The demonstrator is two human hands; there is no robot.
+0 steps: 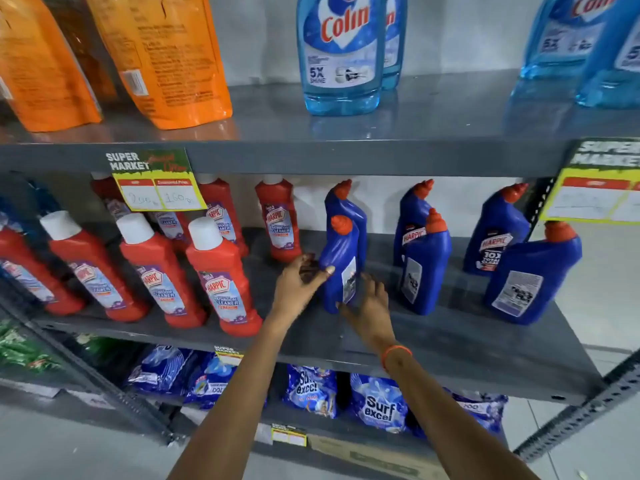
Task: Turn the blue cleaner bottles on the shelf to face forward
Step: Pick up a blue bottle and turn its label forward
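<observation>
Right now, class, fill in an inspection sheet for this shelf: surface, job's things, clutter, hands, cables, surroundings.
Surface: grey middle shelf, upright stock.
Job's things: six blue cleaner bottles; front left bottle turned sideways, back label partly showing; front middle bottle and front right bottle show back labels; rear right bottle faces forward.
Clutter: red cleaner bottles beside them.
Hands: left hand grips the front left bottle; right hand, fingers spread against its lower side.
Cables: nothing seen.
Surroundings: price tag; glass cleaner bottle above; detergent packs below.
</observation>
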